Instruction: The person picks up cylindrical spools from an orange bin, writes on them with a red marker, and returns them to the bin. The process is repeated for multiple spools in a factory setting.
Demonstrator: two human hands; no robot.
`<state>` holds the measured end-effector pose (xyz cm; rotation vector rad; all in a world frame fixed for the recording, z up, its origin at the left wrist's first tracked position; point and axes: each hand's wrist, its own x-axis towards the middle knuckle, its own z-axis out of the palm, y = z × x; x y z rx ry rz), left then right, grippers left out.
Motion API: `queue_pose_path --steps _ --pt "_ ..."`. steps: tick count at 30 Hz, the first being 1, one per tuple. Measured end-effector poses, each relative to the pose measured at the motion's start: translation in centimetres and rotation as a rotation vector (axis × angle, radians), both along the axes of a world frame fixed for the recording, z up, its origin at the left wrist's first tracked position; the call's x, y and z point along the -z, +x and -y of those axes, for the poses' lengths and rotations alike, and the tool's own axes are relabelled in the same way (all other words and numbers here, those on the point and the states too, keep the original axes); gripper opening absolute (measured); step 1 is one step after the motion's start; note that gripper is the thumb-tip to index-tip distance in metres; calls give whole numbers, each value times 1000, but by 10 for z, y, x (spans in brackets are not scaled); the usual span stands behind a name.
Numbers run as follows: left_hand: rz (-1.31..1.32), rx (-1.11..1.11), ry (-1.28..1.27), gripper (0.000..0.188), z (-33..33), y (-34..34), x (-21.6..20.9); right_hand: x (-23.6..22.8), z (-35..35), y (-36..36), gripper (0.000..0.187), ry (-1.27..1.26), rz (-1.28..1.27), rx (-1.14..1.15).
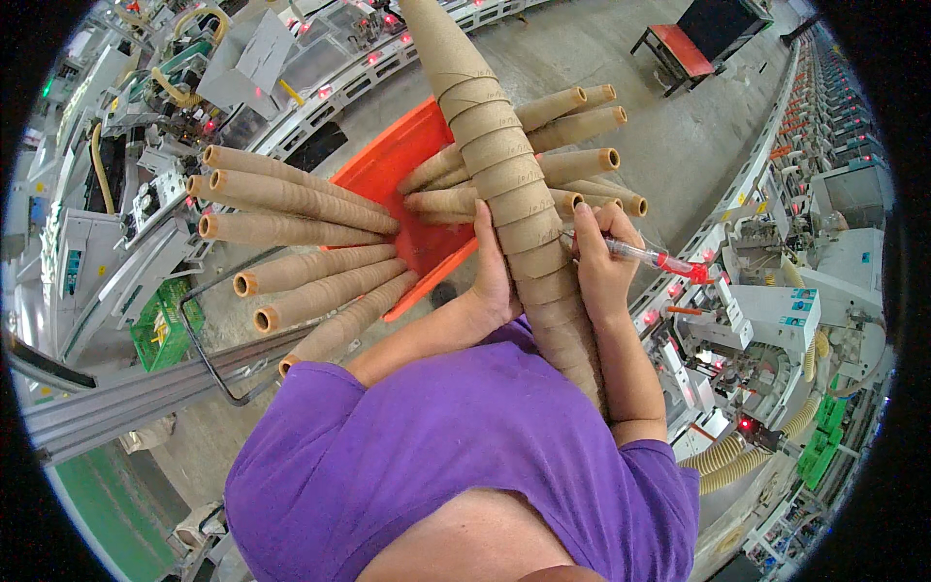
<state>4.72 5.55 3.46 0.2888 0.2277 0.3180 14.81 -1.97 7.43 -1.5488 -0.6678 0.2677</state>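
Observation:
A long stack of nested brown cardboard cones point(514, 165) slants across my front, its tip far off and its lower end against my purple shirt. My left hand point(493, 272) grips the stack's left side, thumb upward, with the other fingers hidden beneath it. Closed around a clear pen with a red end point(669, 263), my right hand point(606, 257) rests at the stack's right side. The pen's tip is close to the cone surface, where small handwritten marks run along several rims. Beyond lies an orange-red bin point(373, 155) holding more cone stacks.
Cone stacks point(291, 228) fan out of the bin to the left, and others point(582, 160) to the right. Machine rows point(766, 320) line both sides. A green crate point(165, 325) and a metal rail point(175, 388) sit at left; a red-topped bench point(679, 50) stands far off.

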Motion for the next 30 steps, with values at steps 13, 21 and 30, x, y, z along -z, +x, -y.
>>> queue_pose_path --steps 13,21,30 --pt "-188 -113 -27 90 -2 7 -9 -12 22 -12 26 -148 350 -140" --pt "-170 -81 -73 89 -2 7 -8 -11 23 -10 27 -135 300 -77" --pt "-88 -81 -72 88 -1 6 -7 3 20 -9 32 -65 138 6"
